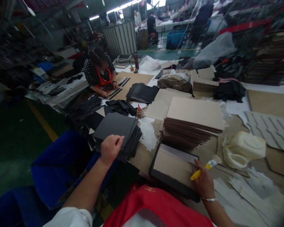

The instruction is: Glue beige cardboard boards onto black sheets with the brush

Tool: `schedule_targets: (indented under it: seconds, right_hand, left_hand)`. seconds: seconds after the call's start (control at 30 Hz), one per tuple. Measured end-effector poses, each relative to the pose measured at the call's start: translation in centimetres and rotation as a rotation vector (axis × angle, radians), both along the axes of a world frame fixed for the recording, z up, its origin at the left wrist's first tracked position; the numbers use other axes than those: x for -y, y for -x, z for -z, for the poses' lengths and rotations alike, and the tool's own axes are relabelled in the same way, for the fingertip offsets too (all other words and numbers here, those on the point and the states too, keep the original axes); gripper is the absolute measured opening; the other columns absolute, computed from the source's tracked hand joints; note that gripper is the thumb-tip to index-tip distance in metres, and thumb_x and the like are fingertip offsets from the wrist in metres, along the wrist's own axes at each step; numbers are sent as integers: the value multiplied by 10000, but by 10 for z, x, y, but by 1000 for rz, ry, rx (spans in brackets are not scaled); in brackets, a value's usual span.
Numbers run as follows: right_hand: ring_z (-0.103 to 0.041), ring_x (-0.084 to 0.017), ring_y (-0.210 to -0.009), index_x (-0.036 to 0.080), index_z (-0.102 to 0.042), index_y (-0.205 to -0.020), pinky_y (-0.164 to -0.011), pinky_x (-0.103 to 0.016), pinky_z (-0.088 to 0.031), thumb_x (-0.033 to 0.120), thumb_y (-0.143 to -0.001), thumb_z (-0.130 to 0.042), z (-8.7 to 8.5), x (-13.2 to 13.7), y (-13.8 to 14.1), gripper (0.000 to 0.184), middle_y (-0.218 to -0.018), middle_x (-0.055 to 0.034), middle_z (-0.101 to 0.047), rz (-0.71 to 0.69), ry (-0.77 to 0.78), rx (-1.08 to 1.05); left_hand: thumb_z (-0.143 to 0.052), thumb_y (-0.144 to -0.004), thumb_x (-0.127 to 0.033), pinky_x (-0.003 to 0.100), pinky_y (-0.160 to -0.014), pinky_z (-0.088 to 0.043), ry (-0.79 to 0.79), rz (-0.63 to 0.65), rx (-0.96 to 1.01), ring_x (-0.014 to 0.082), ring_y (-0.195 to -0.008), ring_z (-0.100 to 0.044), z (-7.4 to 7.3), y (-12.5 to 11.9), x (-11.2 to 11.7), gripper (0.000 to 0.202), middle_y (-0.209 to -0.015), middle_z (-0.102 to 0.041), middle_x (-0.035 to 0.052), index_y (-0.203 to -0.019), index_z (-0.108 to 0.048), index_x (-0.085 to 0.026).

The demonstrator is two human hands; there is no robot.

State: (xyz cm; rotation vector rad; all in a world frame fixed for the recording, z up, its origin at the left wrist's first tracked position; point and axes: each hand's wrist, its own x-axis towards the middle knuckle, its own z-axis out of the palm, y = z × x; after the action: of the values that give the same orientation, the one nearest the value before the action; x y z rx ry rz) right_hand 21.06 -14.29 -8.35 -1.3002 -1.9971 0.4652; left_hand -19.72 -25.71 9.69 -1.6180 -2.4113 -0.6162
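My left hand (110, 149) is closed, with its fingers curled, at the near edge of a stack of black sheets (117, 124). Whatever may lie within those fingers is hidden. In my right hand (203, 181) is a paintbrush (201, 171) with a yellow handle, its bristles pointing up and to the right. This hand rests at the right edge of a tan board (172, 167) lying on a larger black sheet (162, 179). A pale strip runs along the board's far side. Behind it rises a tall stack of tan boards (195, 112).
A cut-open, yellowish plastic jug (245, 148) stands at the right. Beyond the black stack is a small bottle with a red tip (139, 112). A blue bin (61, 167) is at lower left. Across the table, a person in a red apron (103, 77) handles dark strips.
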Motion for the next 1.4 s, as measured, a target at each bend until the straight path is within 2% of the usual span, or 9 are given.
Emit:
schedule_targets:
  seconds: [0.07,0.17,0.33,0.63,1.03,1.13,1.27,1.37,1.4]
  right_hand:
    - [-596,-307,-1031,388,-441,-1168,-798,-491,-504,312,-790,-463,-11,7,8,386,-1147,-119,-589,-1,-9,-8]
    - [-635,-296,-941,434,-436,-1174,-748,-481,-531,341,-790,-485,-25,16,26,397,-1096,-99,-613,-68,-20,-38]
    - [-629,-281,-973,421,-430,-1084,-819,-499,-527,304,-790,-520,-41,24,56,329,-1107,-63,-620,-139,-53,-122]
    - [-628,-229,-988,289,-449,-1025,-855,-413,-523,238,-830,-486,-52,38,66,204,-1096,-72,-636,-142,-67,-79]
    - [-620,-199,-980,226,-489,-1018,-840,-396,-519,211,-836,-480,-46,45,60,183,-1086,-81,-638,-198,-86,-109]
    - [-625,-203,-964,227,-496,-1026,-845,-404,-516,234,-835,-488,-45,43,54,192,-1084,-80,-640,-166,-57,-110]
    - [-623,-204,-967,218,-505,-1030,-860,-414,-506,254,-839,-492,-47,43,47,195,-1079,-85,-639,-116,9,-139]
    - [-631,-187,-934,205,-510,-1044,-842,-396,-512,287,-856,-478,-55,48,43,207,-1038,-85,-638,-78,127,-216]
    - [-635,-178,-915,203,-507,-1050,-828,-384,-517,305,-859,-480,-58,50,42,218,-1024,-81,-635,-59,175,-260]
  left_hand:
    - [-507,-822,-448,359,-918,-390,10,-203,-57,251,-1041,-539,-11,56,-6,390,-1051,-611,141,-1066,-575,-152]
    - [-593,-698,-571,401,-915,-391,300,-405,52,341,-1145,-481,-6,126,-18,735,-1226,-518,232,-1223,-482,-69]
    - [-536,-725,-581,331,-801,-440,451,-414,129,291,-1008,-574,9,172,-18,550,-1085,-614,168,-1028,-618,-128]
    - [-634,-684,-416,296,-765,-455,394,-406,144,236,-916,-605,17,179,-22,352,-1012,-640,112,-930,-622,-164]
    - [-723,-545,-466,310,-638,-472,457,-562,244,272,-843,-630,7,184,-28,471,-929,-662,125,-858,-578,-145]
    - [-732,-540,-391,302,-606,-483,337,-600,389,269,-837,-633,-4,175,-25,444,-921,-665,125,-866,-591,-125]
    - [-694,-582,-353,274,-555,-501,157,-547,878,213,-789,-648,-38,160,-2,544,-862,-692,5,-1089,-578,-193]
    - [-669,-568,-420,291,-525,-506,-8,-681,848,238,-900,-644,-52,139,19,553,-932,-697,-100,-1108,-575,-351]
    - [-640,-585,-452,299,-532,-519,-63,-585,862,241,-945,-635,-51,127,24,518,-1017,-685,-104,-1093,-587,-369]
